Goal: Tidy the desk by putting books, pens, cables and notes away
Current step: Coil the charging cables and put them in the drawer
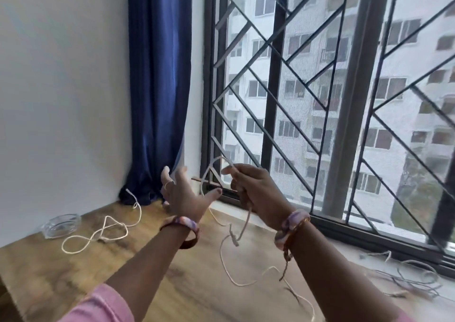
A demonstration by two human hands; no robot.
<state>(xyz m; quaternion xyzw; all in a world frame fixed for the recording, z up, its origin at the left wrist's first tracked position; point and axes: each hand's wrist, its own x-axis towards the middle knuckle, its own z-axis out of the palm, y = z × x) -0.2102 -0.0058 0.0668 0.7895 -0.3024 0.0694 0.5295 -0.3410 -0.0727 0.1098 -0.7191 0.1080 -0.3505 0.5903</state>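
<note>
A white cable [242, 225] is pinched in the fingers [227, 171] of the right hand [256, 193], raised above the wooden surface [73, 267]; a loop is formed above the hand and the rest hangs down with a knot-like kink, trailing toward the near edge. The left hand [182, 193] is held beside it with fingers spread and released, nothing being grasped. A second cable [103, 233] is left sprawled on the surface near a glass ashtray [60, 225], and a grey cable [413, 279] is seen by the window. If coiling is attempted, the kink could be tightened into a knot, or the dangling tail could be caught on the surface edge and the loop pulled free.
</note>
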